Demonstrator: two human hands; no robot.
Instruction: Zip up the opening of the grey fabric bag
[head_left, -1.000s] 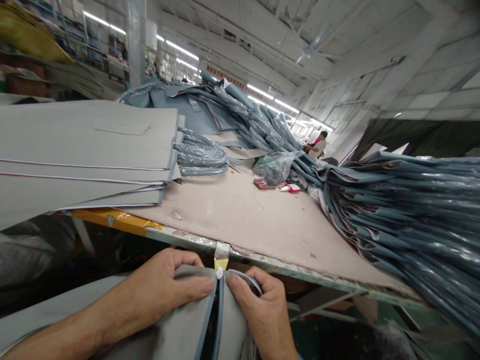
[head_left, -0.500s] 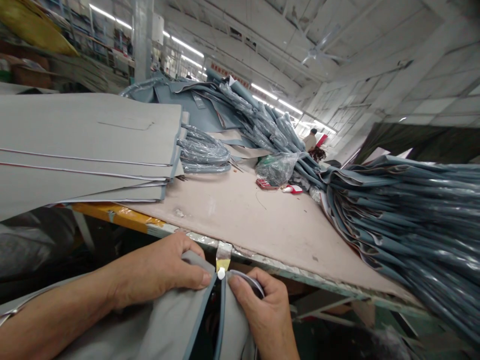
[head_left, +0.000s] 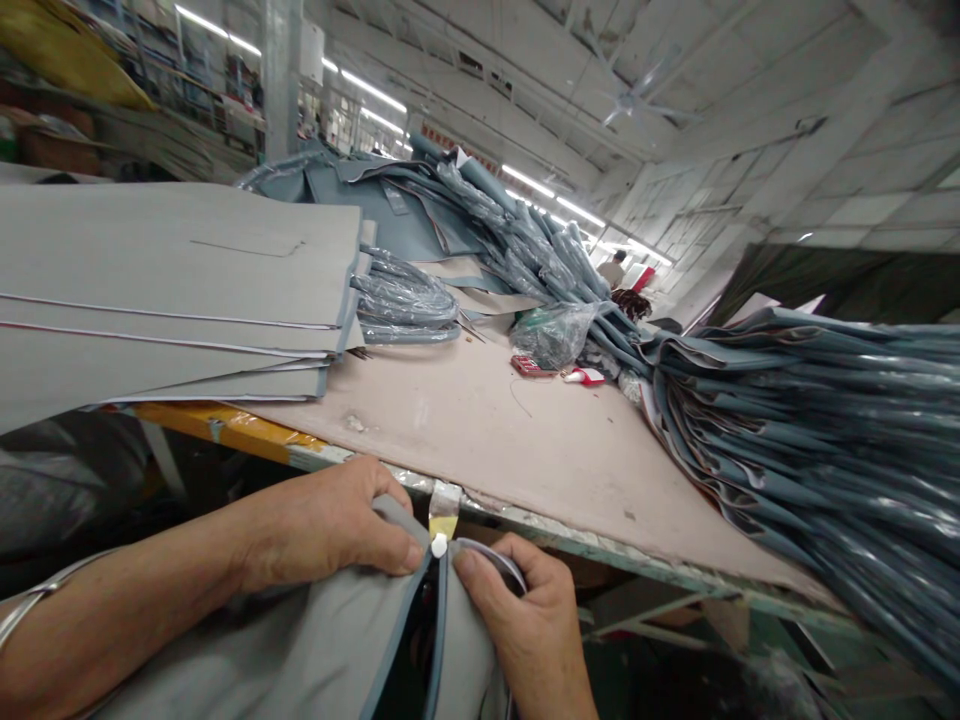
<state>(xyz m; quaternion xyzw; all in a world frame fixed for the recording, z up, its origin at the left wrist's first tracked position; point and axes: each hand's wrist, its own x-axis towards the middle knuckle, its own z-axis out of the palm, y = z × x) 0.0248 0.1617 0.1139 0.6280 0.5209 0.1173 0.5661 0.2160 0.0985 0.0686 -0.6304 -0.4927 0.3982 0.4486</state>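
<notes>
Greys, slate blues and a tan board

The grey fabric piece (head_left: 315, 650) has a blue-grey edge trim; the stacked sheets (head_left: 172, 290) are plain pale grey with thin white edges. The tabletop (head_left: 480, 430) is dull pinkish tan, its rim patched yellow. The heaped covers (head_left: 825, 420) are slate blue under glossy clear plastic. A small red box (head_left: 531, 366) lies beyond.

A large workshop hall: pale block wall (head_left: 847, 150) on the right, a ceiling fan (head_left: 637, 95) overhead, rows of strip lights (head_left: 371, 92) running far back, and a grey pillar (head_left: 276, 75) left beyond the worn table (head_left: 525, 440).
</notes>
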